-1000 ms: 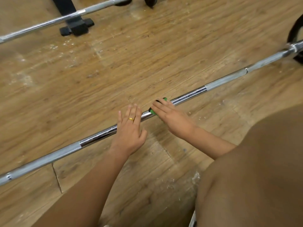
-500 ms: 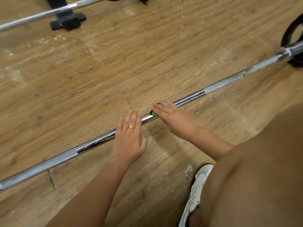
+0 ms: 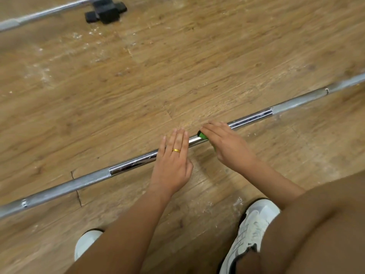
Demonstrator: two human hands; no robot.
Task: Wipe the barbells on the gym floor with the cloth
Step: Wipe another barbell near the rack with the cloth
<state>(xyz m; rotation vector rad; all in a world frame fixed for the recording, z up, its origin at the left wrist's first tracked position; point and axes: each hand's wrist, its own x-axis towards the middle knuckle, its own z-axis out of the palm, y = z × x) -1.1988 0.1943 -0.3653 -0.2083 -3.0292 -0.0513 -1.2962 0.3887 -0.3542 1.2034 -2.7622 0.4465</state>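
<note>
The right grip [image 3: 227, 144] covers most of the cloth [image 3: 202, 135], the bar [image 3: 79, 182] runs past both side edges, and a forearm [image 3: 126, 230] hides half the left shoe [image 3: 85, 245].

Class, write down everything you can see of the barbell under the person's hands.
The barbell is a long metal bar stretched low along the wooden floor, running diagonally from lower left to upper right, both ends out of view. Its middle is mirror-shiny; the stretches either side look dull grey. The left hand lies flat across it; the right hand holds a green cloth against it.
</note>
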